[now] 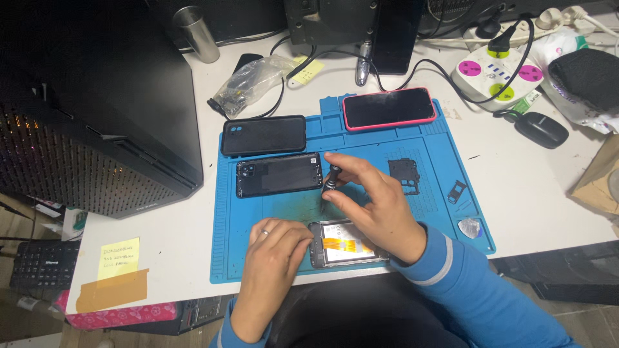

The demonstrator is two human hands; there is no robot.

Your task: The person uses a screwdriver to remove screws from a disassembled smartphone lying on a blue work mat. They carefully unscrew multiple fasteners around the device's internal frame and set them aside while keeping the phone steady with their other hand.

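Presently: left hand [274, 248] pressed flat on opened phone [345, 245], steadying it on blue mat [225, 258]; right hand [374, 206], fingers pinched round screwdriver [331, 179]. Best kept upright, pressure light, phone held firm.

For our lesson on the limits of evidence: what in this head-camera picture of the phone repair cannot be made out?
Head view:
- Tip of the small dark metal screwdriver: hidden behind the right hand.
- Left end of the opened phone with orange ribbon cable: covered by the left hand.
- Writing on the yellow sticky note: too small to read.
- Contents of the clear plastic bag: too small.
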